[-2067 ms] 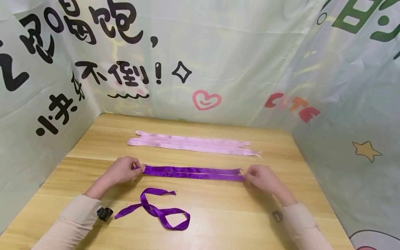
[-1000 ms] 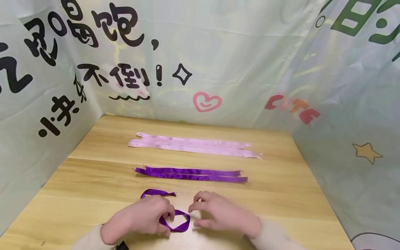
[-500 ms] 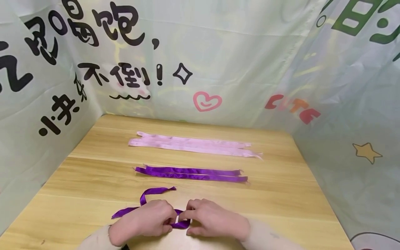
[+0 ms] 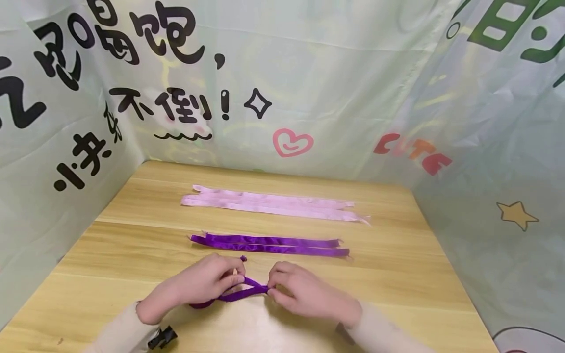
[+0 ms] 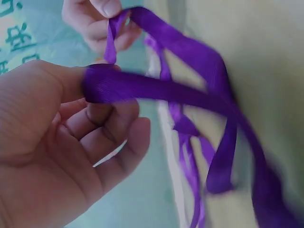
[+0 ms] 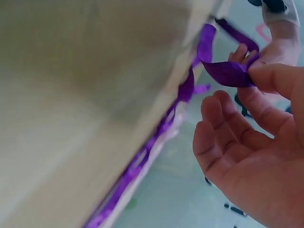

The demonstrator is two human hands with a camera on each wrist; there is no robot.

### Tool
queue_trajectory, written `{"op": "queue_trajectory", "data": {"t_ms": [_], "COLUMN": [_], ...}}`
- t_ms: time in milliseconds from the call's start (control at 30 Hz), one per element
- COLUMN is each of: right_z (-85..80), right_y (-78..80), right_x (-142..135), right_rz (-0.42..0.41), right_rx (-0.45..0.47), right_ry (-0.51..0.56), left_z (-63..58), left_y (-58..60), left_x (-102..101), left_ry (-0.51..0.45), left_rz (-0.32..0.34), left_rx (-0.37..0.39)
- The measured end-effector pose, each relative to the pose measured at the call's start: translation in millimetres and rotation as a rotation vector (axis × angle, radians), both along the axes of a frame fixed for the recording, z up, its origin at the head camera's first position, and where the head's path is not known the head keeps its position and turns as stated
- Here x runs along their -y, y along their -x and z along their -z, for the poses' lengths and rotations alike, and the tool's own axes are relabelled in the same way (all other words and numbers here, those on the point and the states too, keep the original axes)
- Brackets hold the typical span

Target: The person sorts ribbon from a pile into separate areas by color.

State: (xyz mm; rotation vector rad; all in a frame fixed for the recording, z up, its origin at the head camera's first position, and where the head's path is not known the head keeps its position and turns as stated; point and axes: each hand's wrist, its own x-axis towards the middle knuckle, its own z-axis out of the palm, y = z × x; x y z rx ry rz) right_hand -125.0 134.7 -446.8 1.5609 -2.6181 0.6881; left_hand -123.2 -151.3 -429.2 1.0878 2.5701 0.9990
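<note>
A loose purple ribbon is stretched between the two hands near the front of the table. My left hand pinches it between thumb and index finger; in the left wrist view the ribbon runs over the thumb tip, with a tail hanging down, blurred. The right hand pinches the bend of the same ribbon, its other fingers loosely curled in the right wrist view. Beyond the hands, purple ribbon strips lie side by side, straight across the table.
Pale pink ribbon strips lie in a row farther back on the wooden table. Printed fabric walls stand at the back and both sides. A black device sits at the left wrist.
Both hands left the straightened purple strips, came to the loose purple ribbon in front, and took hold of it. They have since lifted it and shifted slightly away from the body.
</note>
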Motion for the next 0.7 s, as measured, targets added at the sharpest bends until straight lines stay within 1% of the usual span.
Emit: {"op": "queue_trajectory", "data": {"t_ms": [67,167,300,467,567,700], "right_z": [-4.2,-10.4,-16.3,-20.4,-22.8,-23.7], "right_y": [3.6,7.1,9.3,10.5,10.4,9.3], "right_x": [-3,-7,-10,-10,-7,2], "right_rz": [0.031,0.071,0.115,0.15,0.159,0.137], "right_rx": [0.03,0.127,0.288,0.41,0.496,0.623], "right_ry": [0.045,0.101,0.179,0.289,0.302,0.277], "left_z": [-4.4,-10.4,-16.3,-21.0,-23.2,-23.8], "left_y": [4.6,9.5,12.2,12.1,11.2,10.1], "left_x": [4,9,12,11,7,-3], "left_ry": [-0.022,-0.058,-0.094,-0.107,-0.112,-0.096], "left_rz": [-0.028,-0.054,-0.05,-0.023,-0.005,0.027], "left_rx": [0.005,0.007,0.008,0.041,0.037,-0.041]}}
